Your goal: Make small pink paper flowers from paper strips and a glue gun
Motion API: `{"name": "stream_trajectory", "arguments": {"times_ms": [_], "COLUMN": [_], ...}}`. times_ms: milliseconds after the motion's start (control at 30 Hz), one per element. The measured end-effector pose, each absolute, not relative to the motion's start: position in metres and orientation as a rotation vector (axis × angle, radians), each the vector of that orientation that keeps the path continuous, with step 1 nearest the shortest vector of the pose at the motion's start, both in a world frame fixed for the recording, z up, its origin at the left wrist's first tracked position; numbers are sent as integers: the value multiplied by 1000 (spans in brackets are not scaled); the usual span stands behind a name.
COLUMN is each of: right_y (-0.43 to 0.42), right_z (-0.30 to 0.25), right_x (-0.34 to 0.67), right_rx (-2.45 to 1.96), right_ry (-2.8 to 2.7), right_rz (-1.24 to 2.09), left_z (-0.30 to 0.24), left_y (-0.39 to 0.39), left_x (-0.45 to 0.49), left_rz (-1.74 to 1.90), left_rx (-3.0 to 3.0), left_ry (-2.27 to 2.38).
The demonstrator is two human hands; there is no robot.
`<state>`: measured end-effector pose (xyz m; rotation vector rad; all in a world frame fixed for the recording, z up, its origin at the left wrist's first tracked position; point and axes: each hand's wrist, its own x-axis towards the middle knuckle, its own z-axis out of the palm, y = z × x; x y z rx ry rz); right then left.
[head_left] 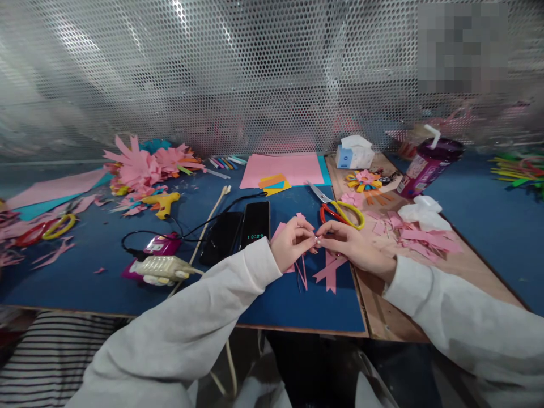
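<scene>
My left hand [293, 243] and my right hand [355, 248] meet over the front of the blue table, each closed in a pinch. Between their fingertips is something small and pale, too tiny to make out. Narrow pink paper strips [302, 274] show just below my left hand. Under my right hand lies a pink paper piece with cut, pointed ends [330, 277]. Scissors with red and yellow handles [335, 208] rest right behind my right hand, blades pointing away to the left. A phone [255, 220] with a lit clock lies left of my left hand.
A glue gun [162, 203], power strip [164, 269] and cables occupy the left, near pink paper flowers [138, 164]. Pink sheets [283, 169] lie behind. On the right are a tissue box [355, 154], paper scraps [425, 238] and a purple cup [429, 167]. Perforated metal [272, 73] walls the back.
</scene>
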<state>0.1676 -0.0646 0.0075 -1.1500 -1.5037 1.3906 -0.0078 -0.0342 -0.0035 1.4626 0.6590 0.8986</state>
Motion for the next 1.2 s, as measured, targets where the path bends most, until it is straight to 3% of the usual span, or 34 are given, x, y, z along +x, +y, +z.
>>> {"name": "stream_trajectory", "arguments": {"times_ms": [567, 967, 1200], "right_y": [-62, -62, -65], "right_z": [6, 10, 13], "right_x": [169, 168, 170], "right_rx": [-1189, -1176, -1120], "right_ry": [-1596, -1657, -1521], "right_rz": [1372, 1379, 1518], "left_z": [4, 2, 3], "left_y": [-44, -44, -34], "left_x": [-11, -11, -9], "left_rz": [975, 928, 947], "left_rx": [2068, 2078, 1700], "left_ry": [817, 789, 735]}}
